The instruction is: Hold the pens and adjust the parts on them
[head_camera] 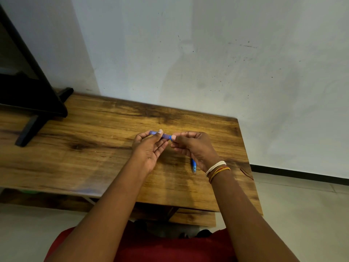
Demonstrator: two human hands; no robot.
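Both hands pinch things: left hand (149,146) a blue cap (160,134) between thumb and fingertips, right hand (194,148) a blue pen (193,166) under its fingers.

The small plastic pen cap (164,135) pinched between the fingers of both hands is a bluish violet, and the slim plastic pen barrel (193,166) showing beneath the right hand (194,148) is brighter blue with a clear tip. The wooden worktop (94,140) is honey brown, streaked with dark grain and knots. Thread bands (217,169) on the right wrist are white, orange and yellow. The monitor stand (30,129) is black, the wall (226,63) pale grey with dark specks, the garment (170,248) red.
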